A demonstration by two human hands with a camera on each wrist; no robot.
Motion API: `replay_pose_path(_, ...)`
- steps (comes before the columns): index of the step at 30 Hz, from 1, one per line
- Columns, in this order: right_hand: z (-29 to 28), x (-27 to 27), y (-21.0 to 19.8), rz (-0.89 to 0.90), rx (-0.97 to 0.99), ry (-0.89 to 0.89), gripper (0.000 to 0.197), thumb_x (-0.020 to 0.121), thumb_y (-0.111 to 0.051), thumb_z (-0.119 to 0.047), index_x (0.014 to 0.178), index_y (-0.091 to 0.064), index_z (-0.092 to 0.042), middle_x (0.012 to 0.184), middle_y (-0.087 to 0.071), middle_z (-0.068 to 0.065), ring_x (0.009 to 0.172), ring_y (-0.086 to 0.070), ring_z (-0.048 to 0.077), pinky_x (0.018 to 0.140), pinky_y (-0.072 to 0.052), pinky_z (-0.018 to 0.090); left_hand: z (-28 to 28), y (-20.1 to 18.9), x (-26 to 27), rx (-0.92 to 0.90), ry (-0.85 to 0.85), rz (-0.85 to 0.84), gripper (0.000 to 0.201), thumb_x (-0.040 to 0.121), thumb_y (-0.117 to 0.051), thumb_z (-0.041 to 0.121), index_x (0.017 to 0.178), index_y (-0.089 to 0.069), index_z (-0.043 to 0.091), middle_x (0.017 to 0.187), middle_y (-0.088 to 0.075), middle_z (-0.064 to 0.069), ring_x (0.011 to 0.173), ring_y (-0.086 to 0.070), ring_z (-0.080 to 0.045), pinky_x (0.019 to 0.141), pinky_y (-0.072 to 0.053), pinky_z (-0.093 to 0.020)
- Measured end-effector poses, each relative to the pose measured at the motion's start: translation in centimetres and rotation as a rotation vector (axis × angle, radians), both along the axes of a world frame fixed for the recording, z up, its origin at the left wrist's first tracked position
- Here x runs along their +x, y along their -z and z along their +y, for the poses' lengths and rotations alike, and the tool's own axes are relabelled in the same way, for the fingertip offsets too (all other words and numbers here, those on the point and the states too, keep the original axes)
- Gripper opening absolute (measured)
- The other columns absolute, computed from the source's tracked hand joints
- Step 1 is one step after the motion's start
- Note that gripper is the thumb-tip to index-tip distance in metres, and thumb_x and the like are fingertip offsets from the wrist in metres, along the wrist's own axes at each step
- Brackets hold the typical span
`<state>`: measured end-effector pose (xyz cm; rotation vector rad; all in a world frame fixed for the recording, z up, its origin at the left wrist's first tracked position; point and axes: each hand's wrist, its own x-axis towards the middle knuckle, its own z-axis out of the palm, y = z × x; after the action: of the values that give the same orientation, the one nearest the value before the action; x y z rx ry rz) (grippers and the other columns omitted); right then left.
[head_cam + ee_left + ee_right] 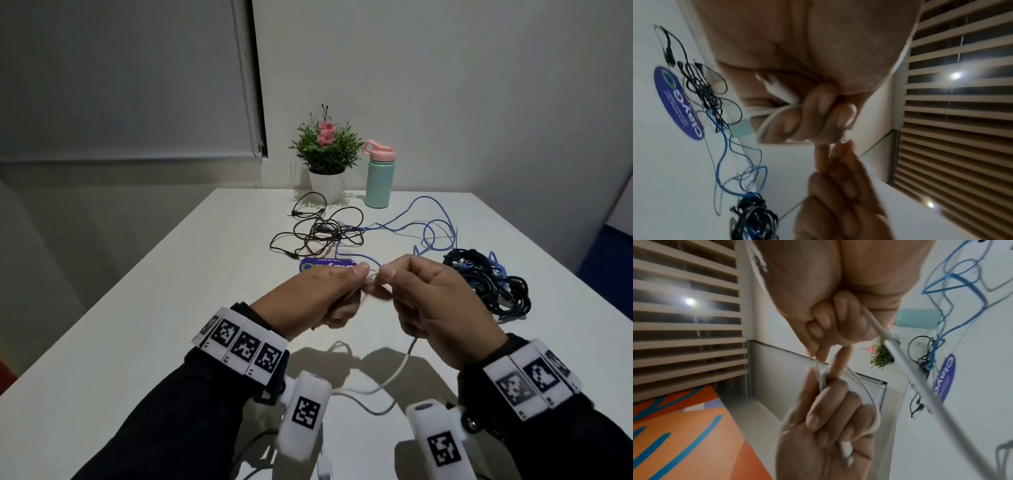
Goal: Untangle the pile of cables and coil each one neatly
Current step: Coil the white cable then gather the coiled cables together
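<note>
A white rectangular table (144, 342) stands against a pale wall with a lowered roller blind. At the far edge, 12 o'clock, sit a small artificial green plant with pink flowers in a white pot (326, 154) and a mint-green metal bottle with a pink lid (379, 174).

Both hands are raised above the table centre, thumbs meeting. The left hand (315, 298) has its fingers curled round several loops of a thin white charging cable (869, 402); the right wrist view shows a white plug lying in its palm. This hand appears to serve as the former on which the coil is built. The right hand (442, 308) pinches the same cable between thumb and forefinger, other fingers curled, probably to feed and tension the next turn. The free length of cable hangs from the right hand and trails on the table toward 6 o'clock.

The remaining cables lie beyond the hands: a loose tangle of thin black cable (322, 229) at 12 o'clock, a long blue cable (428, 222) sprawled at 1 o'clock, and a bundled thick black cable (493, 281) at 2 o'clock, with blue strands running through it. A blue oval label (325, 265) lies just behind the left hand.

Judgement: coiling of the white cable is under way; the others await separation.
</note>
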<state>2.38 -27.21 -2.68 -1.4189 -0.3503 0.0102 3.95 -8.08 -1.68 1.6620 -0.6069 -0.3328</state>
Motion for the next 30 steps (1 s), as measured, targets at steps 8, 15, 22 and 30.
replay_pose_path(8, 0.9, 0.5, 2.6, 0.066, -0.31, -0.051, 0.021, 0.102, -0.05, -0.026, 0.089, -0.06, -0.013, 0.065, -0.047, 0.003, 0.039, -0.03, 0.01, 0.039, -0.029, 0.019, 0.8, -0.3, 0.9, -0.746, -0.012, 0.329, 0.036, 0.1, -0.047, 0.028, 0.118, -0.067, 0.004, 0.083, -0.075, 0.001, 0.049, -0.058, -0.003, 0.058, -0.051, -0.017)
replay_pose_path(15, 1.5, -0.8, 1.6, 0.047, -0.328, -0.317, 0.029, 0.097, -0.058, -0.036, 0.095, -0.062, -0.008, 0.053, -0.043, -0.005, 0.041, -0.026, 0.011, 0.041, -0.023, 0.018, 1.1, 0.6, 1.6, -0.227, -0.314, -0.072, 0.028, 0.107, -0.039, 0.027, 0.127, -0.056, 0.018, 0.108, -0.077, -0.006, 0.077, -0.075, -0.018, 0.067, -0.057, -0.025)
replay_pose_path(22, 0.3, 0.2, 0.8, -0.093, -0.211, 0.024, 0.029, 0.084, -0.067, -0.038, 0.081, -0.065, -0.009, 0.052, -0.033, -0.001, 0.046, -0.023, 0.014, 0.043, -0.024, 0.022, 1.4, 1.4, 1.7, 0.151, -0.236, -0.045, 0.04, 0.103, -0.046, 0.04, 0.076, -0.059, 0.013, 0.054, -0.045, 0.013, 0.046, -0.037, -0.005, 0.05, -0.029, -0.022)
replay_pose_path(30, 0.9, 0.3, 1.2, -0.299, -0.314, 0.016, 0.024, 0.097, -0.057, -0.029, 0.117, -0.068, -0.023, 0.094, -0.073, -0.023, 0.086, -0.066, -0.007, 0.073, -0.047, 0.008, 0.0, 1.1, 0.8, -0.064, -0.194, 0.331, 0.059, 0.098, -0.047, 0.06, 0.055, -0.027, 0.024, 0.049, -0.023, 0.003, 0.044, -0.016, -0.014, 0.042, -0.019, -0.02)
